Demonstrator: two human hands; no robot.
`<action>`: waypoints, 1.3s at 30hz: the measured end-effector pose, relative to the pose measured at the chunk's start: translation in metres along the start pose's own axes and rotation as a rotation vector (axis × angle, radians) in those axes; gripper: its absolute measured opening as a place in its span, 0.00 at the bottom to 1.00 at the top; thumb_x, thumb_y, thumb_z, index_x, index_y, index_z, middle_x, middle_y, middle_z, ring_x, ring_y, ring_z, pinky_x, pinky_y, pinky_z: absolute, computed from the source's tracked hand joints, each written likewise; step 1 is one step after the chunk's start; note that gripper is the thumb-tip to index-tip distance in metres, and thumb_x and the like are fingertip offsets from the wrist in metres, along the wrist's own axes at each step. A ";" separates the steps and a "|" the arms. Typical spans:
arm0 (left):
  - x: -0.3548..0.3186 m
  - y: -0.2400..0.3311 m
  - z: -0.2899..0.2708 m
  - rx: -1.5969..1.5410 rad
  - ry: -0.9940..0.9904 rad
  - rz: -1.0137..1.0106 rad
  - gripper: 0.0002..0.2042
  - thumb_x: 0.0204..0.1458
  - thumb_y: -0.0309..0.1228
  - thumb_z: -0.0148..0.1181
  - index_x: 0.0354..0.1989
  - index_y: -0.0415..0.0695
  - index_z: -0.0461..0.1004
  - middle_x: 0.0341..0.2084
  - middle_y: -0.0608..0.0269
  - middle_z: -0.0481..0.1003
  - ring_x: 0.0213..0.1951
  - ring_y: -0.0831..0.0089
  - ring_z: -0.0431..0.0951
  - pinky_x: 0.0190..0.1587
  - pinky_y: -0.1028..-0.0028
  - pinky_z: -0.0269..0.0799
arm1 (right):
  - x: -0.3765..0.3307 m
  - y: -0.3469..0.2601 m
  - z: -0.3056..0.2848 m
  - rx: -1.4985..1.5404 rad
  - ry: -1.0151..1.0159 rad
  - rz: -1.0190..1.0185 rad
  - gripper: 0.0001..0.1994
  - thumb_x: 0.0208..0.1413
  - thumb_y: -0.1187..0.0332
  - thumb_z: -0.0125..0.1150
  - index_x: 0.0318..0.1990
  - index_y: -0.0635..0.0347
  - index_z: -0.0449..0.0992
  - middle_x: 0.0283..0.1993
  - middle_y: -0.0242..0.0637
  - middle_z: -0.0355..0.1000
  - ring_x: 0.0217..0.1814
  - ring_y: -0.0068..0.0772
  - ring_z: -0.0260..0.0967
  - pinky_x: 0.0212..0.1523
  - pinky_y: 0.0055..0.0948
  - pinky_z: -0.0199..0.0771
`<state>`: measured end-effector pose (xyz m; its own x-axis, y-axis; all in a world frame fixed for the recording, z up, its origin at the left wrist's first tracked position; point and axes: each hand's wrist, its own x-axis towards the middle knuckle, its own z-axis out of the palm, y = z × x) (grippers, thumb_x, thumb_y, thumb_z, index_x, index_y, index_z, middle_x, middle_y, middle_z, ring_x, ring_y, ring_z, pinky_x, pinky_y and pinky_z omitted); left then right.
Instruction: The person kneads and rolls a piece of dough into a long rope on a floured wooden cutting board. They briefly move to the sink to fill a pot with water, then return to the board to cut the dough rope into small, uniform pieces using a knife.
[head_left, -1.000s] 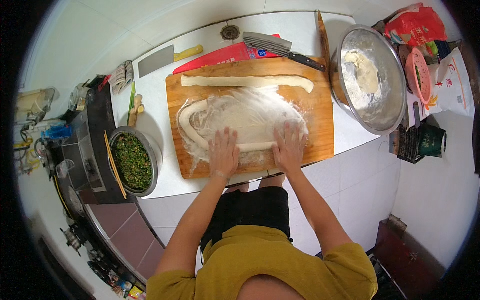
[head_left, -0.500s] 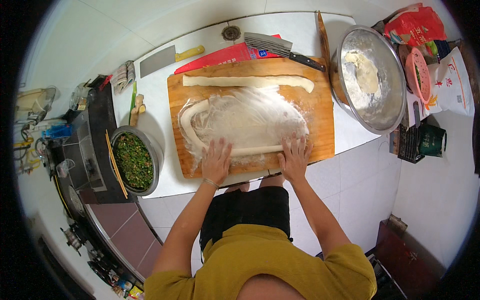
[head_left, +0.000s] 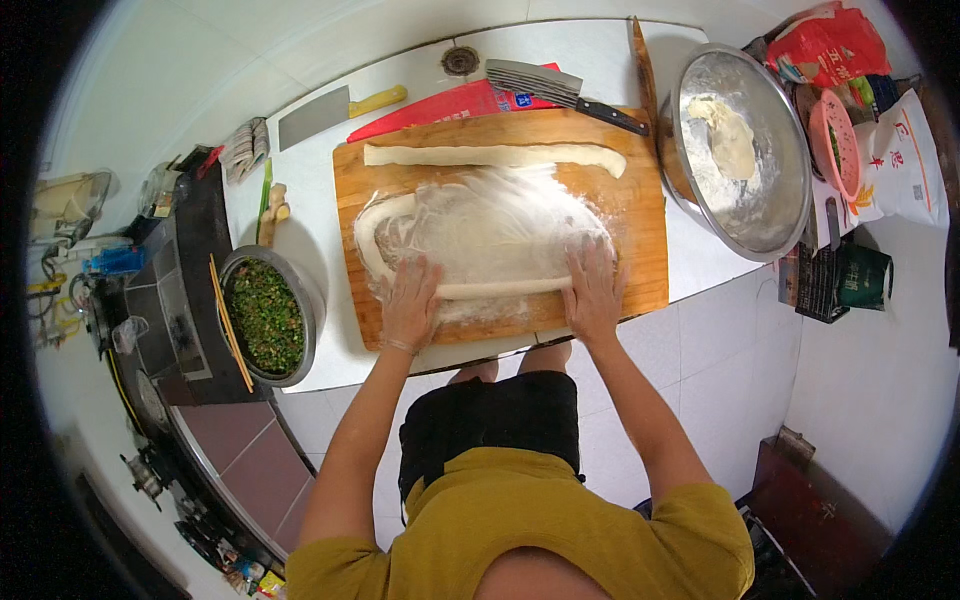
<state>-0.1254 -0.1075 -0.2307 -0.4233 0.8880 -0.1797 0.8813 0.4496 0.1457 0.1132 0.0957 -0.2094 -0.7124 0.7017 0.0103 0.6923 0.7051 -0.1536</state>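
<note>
A person's left hand (head_left: 410,303) and right hand (head_left: 594,288) lie over a curved dough rope (head_left: 503,289) near the close edge of a wooden board (head_left: 643,220), fingers extended and gripping nothing, a posture that likely spreads pressure evenly. White flour (head_left: 480,235) dusting the wood presumably curbs sticking, while a second dough strip (head_left: 490,157) rests along the far side, apparently to leave the middle free.

1. My left hand (head_left: 409,305) covers part of the nearer dough roll (head_left: 503,289) by its bend.
2. My right hand (head_left: 594,293) hides its other end.
3. The black-handled knife (head_left: 537,84) covers part of the red packet (head_left: 428,117).
4. The lower edge cuts off my shirt (head_left: 540,500).
</note>
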 end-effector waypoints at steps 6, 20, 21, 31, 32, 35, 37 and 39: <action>0.039 -0.021 -0.001 -0.044 0.158 0.023 0.25 0.59 0.41 0.38 0.66 0.59 0.52 0.68 0.66 0.46 0.68 0.55 0.42 0.65 0.44 0.30 | 0.048 0.012 0.009 -0.054 0.084 0.075 0.28 0.58 0.50 0.43 0.65 0.46 0.56 0.70 0.42 0.45 0.73 0.51 0.36 0.66 0.61 0.33; 0.079 0.091 0.008 -0.082 0.145 0.010 0.27 0.56 0.43 0.45 0.65 0.57 0.54 0.66 0.62 0.51 0.67 0.55 0.46 0.65 0.45 0.34 | 0.057 -0.040 0.016 0.043 0.068 -0.037 0.28 0.55 0.52 0.48 0.64 0.40 0.58 0.70 0.43 0.46 0.72 0.54 0.37 0.65 0.64 0.28; 0.053 0.091 0.005 -0.035 0.081 0.050 0.27 0.56 0.44 0.44 0.65 0.57 0.54 0.66 0.62 0.51 0.67 0.54 0.46 0.64 0.44 0.34 | 0.036 -0.040 0.006 0.027 0.001 -0.055 0.27 0.55 0.52 0.49 0.64 0.39 0.59 0.70 0.43 0.46 0.71 0.55 0.38 0.65 0.64 0.28; 0.107 0.077 0.000 -0.106 0.296 -0.229 0.29 0.57 0.46 0.43 0.67 0.57 0.48 0.68 0.58 0.42 0.68 0.50 0.40 0.64 0.43 0.31 | 0.078 -0.024 0.005 -0.049 0.108 0.054 0.28 0.56 0.52 0.48 0.64 0.43 0.58 0.69 0.46 0.48 0.70 0.57 0.40 0.65 0.61 0.37; 0.112 0.074 -0.002 -0.099 0.317 -0.224 0.29 0.57 0.47 0.42 0.67 0.57 0.49 0.68 0.58 0.43 0.68 0.51 0.41 0.64 0.43 0.32 | 0.092 -0.022 0.007 -0.059 0.137 0.061 0.28 0.56 0.52 0.48 0.64 0.43 0.58 0.68 0.47 0.49 0.70 0.55 0.40 0.65 0.60 0.38; 0.090 0.067 -0.002 0.034 0.167 -0.070 0.28 0.57 0.47 0.42 0.67 0.58 0.49 0.68 0.60 0.45 0.68 0.53 0.43 0.65 0.46 0.33 | 0.080 -0.018 0.011 -0.053 0.120 -0.009 0.27 0.57 0.52 0.47 0.64 0.44 0.57 0.69 0.45 0.47 0.71 0.51 0.41 0.65 0.58 0.39; 0.048 0.069 -0.002 0.033 -0.036 0.019 0.27 0.57 0.46 0.41 0.67 0.59 0.50 0.68 0.61 0.45 0.68 0.55 0.43 0.66 0.48 0.34 | 0.042 -0.017 0.002 -0.042 0.009 -0.061 0.27 0.57 0.53 0.47 0.64 0.44 0.57 0.70 0.43 0.47 0.71 0.52 0.41 0.65 0.59 0.39; 0.012 0.069 0.001 -0.028 -0.100 0.037 0.27 0.57 0.45 0.42 0.66 0.59 0.51 0.67 0.62 0.46 0.68 0.56 0.44 0.66 0.49 0.35 | -0.010 -0.013 0.013 0.025 -0.007 -0.023 0.28 0.55 0.53 0.48 0.64 0.45 0.58 0.70 0.42 0.46 0.71 0.52 0.40 0.65 0.59 0.39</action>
<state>-0.0696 -0.0658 -0.2237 -0.3663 0.8904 -0.2701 0.8891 0.4205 0.1806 0.1097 0.0783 -0.2208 -0.7286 0.6849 0.0076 0.6731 0.7179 -0.1776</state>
